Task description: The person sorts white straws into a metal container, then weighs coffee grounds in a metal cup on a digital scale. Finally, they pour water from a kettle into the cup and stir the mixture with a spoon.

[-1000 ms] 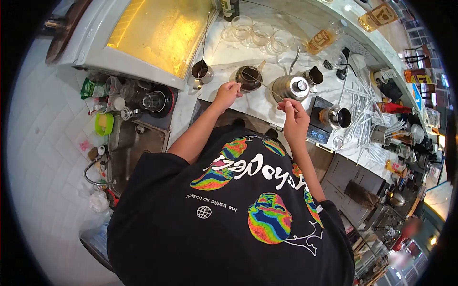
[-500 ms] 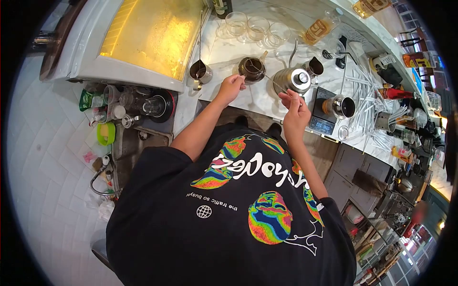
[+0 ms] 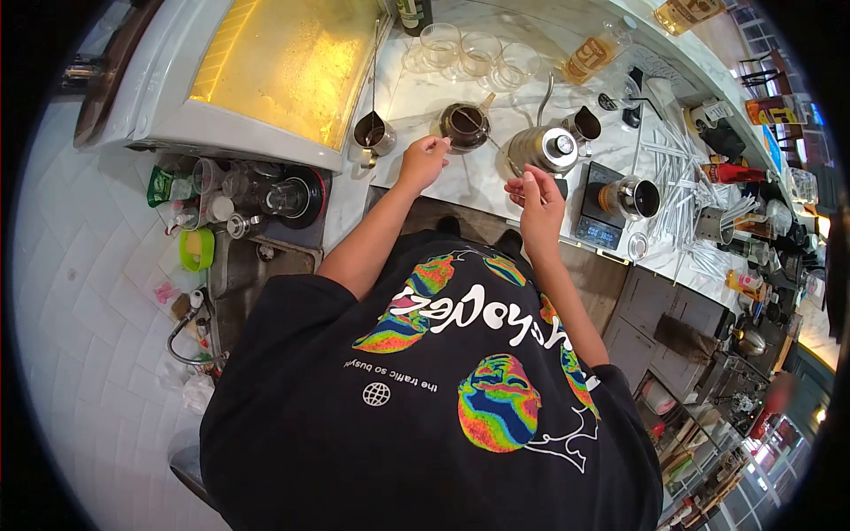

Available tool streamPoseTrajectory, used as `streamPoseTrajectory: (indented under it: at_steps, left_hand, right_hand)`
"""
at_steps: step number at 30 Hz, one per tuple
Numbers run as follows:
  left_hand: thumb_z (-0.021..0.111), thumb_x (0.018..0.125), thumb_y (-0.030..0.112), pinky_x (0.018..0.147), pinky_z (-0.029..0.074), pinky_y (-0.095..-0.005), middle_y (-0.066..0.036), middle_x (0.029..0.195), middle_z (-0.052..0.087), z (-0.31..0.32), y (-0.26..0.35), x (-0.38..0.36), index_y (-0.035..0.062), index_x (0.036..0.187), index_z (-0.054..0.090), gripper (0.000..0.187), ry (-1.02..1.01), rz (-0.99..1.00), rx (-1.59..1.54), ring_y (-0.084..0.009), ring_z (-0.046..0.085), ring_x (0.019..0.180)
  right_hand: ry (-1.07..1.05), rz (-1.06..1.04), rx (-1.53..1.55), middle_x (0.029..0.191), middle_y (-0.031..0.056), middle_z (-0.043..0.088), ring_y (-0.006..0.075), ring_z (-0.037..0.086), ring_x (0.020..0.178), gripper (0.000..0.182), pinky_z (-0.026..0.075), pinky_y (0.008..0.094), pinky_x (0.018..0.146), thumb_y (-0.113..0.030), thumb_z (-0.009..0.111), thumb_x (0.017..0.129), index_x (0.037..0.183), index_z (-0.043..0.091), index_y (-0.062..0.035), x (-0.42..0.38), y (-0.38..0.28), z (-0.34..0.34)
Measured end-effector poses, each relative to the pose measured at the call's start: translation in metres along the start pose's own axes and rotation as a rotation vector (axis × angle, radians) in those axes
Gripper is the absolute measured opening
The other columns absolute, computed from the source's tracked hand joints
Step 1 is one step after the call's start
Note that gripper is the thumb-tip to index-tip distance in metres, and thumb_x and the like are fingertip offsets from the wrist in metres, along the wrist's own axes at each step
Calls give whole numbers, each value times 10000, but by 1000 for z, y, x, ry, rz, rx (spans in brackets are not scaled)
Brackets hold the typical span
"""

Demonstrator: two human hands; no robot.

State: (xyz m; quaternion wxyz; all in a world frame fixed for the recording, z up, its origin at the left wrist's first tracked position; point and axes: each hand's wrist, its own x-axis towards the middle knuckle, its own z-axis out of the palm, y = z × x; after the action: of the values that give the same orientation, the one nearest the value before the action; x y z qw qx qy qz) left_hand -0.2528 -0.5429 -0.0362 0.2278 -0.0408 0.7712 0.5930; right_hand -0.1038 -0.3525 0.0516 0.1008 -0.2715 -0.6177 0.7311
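Observation:
A round glass coffee server [image 3: 467,124] of dark liquid stands on the counter, its tan handle pointing away from me. My left hand [image 3: 426,162] is at the server's near left side, fingers curled together; what they hold, if anything, is hidden. My right hand [image 3: 538,196] pinches the upper end of a thin metal stirring rod [image 3: 503,152] that slants down toward the server. Its lower end does not show clearly. Just beyond my right fingers is a steel gooseneck kettle [image 3: 542,150]. Left of the server, a metal pitcher [image 3: 375,134] has a long thin stick standing in it.
Several clear glasses [image 3: 479,55] and a labelled bottle [image 3: 589,58] stand at the back. To the right are a dark scale [image 3: 597,212], a steel-rimmed cup [image 3: 636,196] and many loose straws [image 3: 677,177]. A sink [image 3: 250,279] lies at lower left.
My right hand has shifted slightly left and its fingers have turned. The left hand has moved a little left, while the server stays where it was.

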Motion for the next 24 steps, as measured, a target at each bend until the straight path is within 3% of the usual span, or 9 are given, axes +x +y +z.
streamPoseTrajectory:
  at_steps: [11, 16, 20, 23, 24]
  left_hand:
    - [717, 993, 335, 694, 532, -300, -56, 967, 727, -3, -8, 1, 13, 1021, 731, 324, 26, 24, -2, -146, 702, 771]
    - [721, 994, 306, 714, 550, -298, -73, 1031, 730, -6, -12, -4, 3, 1072, 712, 313, 54, 31, -12, -148, 703, 792]
    - [711, 1002, 260, 734, 569, -305, -82, 1046, 722, -10, -25, -10, 4, 1103, 694, 275, 87, 83, -63, -153, 700, 811]
    - [690, 1018, 249, 765, 571, -308, -84, 1066, 709, -16, -31, -21, 9, 1155, 675, 277, 107, 80, -59, -159, 695, 836]
    - [676, 1030, 256, 789, 565, -306, -85, 1085, 698, -18, -30, -27, 11, 1183, 664, 289, 105, 76, -53, -164, 693, 857]
  right_hand:
    - [-35, 115, 51, 1000, 144, 750, 204, 747, 906, 371, 571, 297, 800, -227, 632, 1071, 1363, 580, -4, -7, 4, -10]
    - [-80, 153, 3, 1079, 153, 743, 198, 735, 922, 442, 565, 301, 807, -236, 621, 1077, 1453, 501, -38, -19, -3, -20]
    - [-75, 116, -93, 1126, 145, 738, 186, 723, 924, 524, 550, 296, 815, -241, 646, 1063, 1505, 451, -38, -42, -14, -47]
    - [-13, 72, -122, 1124, 129, 740, 188, 719, 962, 526, 546, 305, 830, -244, 652, 1058, 1498, 458, -32, -55, -17, -80]
    - [24, 67, -133, 1134, 127, 743, 192, 724, 976, 457, 561, 318, 847, -251, 605, 1085, 1487, 496, -61, -55, -14, -91]
